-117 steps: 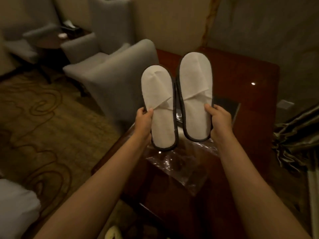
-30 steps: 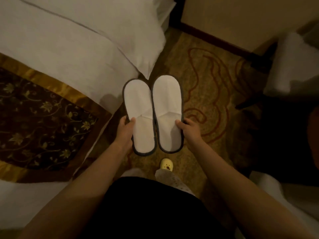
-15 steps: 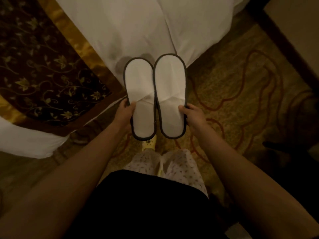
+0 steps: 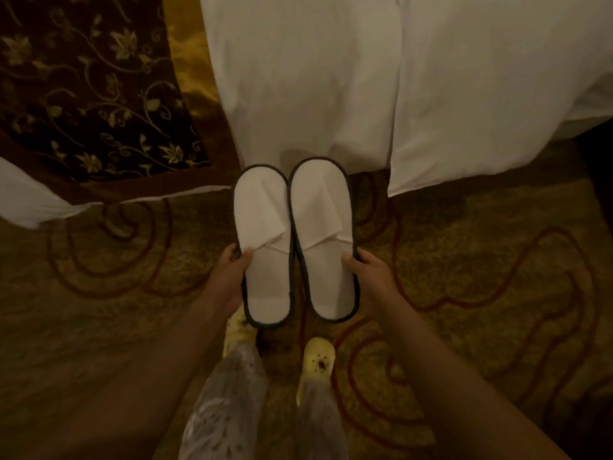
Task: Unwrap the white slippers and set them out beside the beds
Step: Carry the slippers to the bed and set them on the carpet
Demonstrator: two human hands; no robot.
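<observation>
Two flat white slippers with dark edging are held side by side, toes pointing toward the bed. My left hand (image 4: 230, 275) grips the outer edge of the left slipper (image 4: 263, 247). My right hand (image 4: 368, 272) grips the outer edge of the right slipper (image 4: 323, 240). Both slippers are unwrapped and hang low over the patterned carpet (image 4: 481, 277), just in front of the bed's white hanging cover (image 4: 331, 78). I cannot tell whether they touch the floor.
A dark floral bed runner with gold trim (image 4: 93, 88) drapes over the bed at the left. My feet in yellow shoes (image 4: 316, 360) stand on the carpet right behind the slippers. Open carpet lies to both sides.
The view has closed in on the bed's side and tilted down. Both hands have lowered the slippers toward the carpet at the foot of the white cover.
</observation>
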